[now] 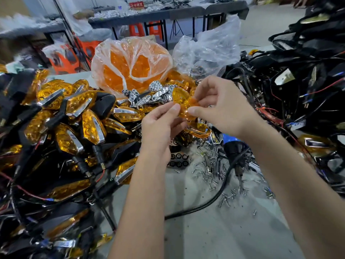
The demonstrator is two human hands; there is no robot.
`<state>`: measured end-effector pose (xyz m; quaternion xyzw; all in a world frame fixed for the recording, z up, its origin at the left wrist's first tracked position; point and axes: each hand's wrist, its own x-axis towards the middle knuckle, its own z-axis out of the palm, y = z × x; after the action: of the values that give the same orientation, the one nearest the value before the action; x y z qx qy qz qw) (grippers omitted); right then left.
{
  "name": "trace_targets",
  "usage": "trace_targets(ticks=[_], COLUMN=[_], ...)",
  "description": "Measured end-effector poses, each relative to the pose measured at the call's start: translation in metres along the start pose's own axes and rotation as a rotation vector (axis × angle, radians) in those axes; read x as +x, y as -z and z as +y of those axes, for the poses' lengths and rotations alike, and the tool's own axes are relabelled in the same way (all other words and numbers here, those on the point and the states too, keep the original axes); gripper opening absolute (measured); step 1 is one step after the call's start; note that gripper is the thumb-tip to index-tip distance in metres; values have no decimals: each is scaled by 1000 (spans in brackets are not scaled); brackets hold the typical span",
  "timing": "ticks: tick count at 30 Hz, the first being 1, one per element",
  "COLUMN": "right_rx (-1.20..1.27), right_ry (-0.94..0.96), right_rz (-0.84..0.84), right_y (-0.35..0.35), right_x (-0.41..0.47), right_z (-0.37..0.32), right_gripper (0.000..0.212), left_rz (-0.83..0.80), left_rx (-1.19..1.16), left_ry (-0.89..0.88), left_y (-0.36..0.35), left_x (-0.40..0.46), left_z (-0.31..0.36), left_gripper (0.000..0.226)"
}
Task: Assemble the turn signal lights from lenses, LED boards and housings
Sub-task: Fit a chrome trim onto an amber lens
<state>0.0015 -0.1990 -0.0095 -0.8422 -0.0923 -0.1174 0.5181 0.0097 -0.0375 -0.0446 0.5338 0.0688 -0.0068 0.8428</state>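
- Amber lens [183, 101] held above the bench centre, between both hands, just in front of the chrome reflector pile [151, 94].
- L hand [161, 126]: thumb and fingers pinching the lens's near/lower edge. R hand [218, 107]: thumb and forefinger pinching its right side. Both grasping; neither released.
- Appears to be 1 lens, poss. 2 stuck together – can't tell, motion blur at the pinch.
- Step in hand (judgement): orienting or separating a lens prior to fitting; no LED board or housing in either hand yet.
- Stock: bag of amber lenses [130, 66] behind, open; finished lights [71, 116] heaped to the left; wired black housings [298, 81] heaped to the right; loose screws [214, 169] scattered on bench near the black cable [220, 191].
- Risks:
  - Thin edge-pinch only – lens could flip out and drop into the parts pile, lost among identical pcs.
  - Twisting w/ both hands may crack or scuff the plastic.
  - Fingertips on the lens face – smudges sealed inside once fitted.
  - Screws underfoot of work area – scratch hazard if lens is set down there.
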Motion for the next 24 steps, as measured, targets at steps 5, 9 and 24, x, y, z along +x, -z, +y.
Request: trace_targets(ticks=[5, 9, 24], right_rx=[-684, -1100, -543], right_ry=[-184, -217, -83], right_rz=[-327, -612, -613], right_y=[7, -13, -3], right_x=[-11, -28, -5], right_z=[-26, -30, -12], right_gripper=[39, 34, 16], left_rz=[88, 85, 18], left_rx=[40, -5, 60], left_ry=[-26, -13, -21], left_y=[7, 10, 12], left_x=[5, 6, -1], left_z=[-1, -1, 2], left_gripper=[10, 16, 17])
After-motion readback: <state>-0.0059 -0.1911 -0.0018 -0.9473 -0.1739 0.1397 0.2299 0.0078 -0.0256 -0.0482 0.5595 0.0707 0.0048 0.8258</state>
